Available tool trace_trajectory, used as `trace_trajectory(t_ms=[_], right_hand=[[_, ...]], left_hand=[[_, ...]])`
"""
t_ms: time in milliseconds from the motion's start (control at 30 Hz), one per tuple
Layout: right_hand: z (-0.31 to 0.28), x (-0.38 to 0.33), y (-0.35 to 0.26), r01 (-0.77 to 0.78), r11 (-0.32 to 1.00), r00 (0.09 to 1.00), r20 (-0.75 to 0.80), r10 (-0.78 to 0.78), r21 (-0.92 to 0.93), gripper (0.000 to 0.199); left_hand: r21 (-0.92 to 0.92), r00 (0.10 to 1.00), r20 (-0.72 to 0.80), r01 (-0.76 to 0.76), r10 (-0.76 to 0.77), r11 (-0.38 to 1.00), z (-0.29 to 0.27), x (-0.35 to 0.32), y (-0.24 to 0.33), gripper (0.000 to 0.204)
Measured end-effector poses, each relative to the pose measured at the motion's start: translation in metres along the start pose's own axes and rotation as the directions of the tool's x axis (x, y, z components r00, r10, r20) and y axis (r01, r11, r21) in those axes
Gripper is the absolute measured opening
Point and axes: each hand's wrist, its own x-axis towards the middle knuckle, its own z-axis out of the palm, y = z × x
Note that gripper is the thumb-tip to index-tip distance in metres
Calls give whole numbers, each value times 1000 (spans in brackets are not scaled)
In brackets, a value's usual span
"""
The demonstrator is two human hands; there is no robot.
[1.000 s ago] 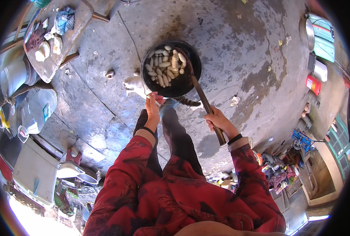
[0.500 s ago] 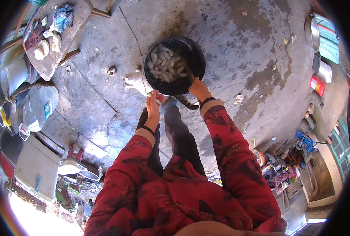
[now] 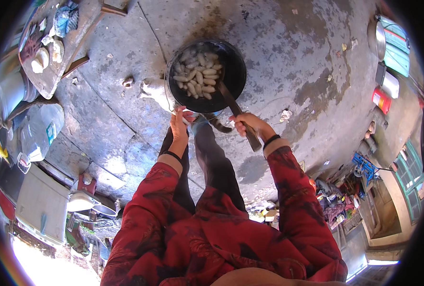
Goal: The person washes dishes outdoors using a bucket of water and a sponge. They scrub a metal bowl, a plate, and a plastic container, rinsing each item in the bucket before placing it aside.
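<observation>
The right hand (image 3: pixel 246 124) is closed around the straight wooden handle of a ladle (image 3: pixel 235 112), whose far end dips into the black pan (image 3: pixel 231 71). The left hand (image 3: pixel 178 127) grips the pan's near rim, fingers curled shut on it. The pan sits on the cracked grey concrete floor (image 3: pixel 288 47) just ahead of the person's feet, round, deep, sooty, and full of pale oblong dumplings (image 3: pixel 197 76) that look soft and slippery. Loaded like this it likely handles heavy; the rim and the stiff handle seem the sound holds.

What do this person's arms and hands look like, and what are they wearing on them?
Both arms wear long red sleeves with a dark mottled pattern and lighter cuffs. A dark band circles each wrist. The left hand and right hand are bare, with no gloves.
</observation>
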Motion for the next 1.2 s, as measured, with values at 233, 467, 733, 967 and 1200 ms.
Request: trace_trajectory(t_ms=[233, 467, 733, 967, 1200], right_hand=[[21, -82, 45, 159, 973, 970, -155, -185, -164, 15], [53, -126, 88, 192, 739, 719, -421, -553, -645, 25], [36, -187, 98, 243, 502, 631, -258, -732, -830, 31], [-20, -236, 49, 310, 836, 920, -80, -384, -452, 28], [-62, -236, 35, 171, 262, 775, -34, -631, -950, 29]], left_hand=[[-160, 1000, 27, 4, 0, 987, 22, -18, 16, 23], [-172, 989, 142, 70, -45, 983, 68, -32, 35, 22], [-209, 995, 89, 58, -40, 976, 88, -34, 34, 23], [-275, 999, 49, -7, 22, 961, 111, -41, 26, 22], [-251, 994, -90, -77, 56, 965, 135, -36, 21, 20]])
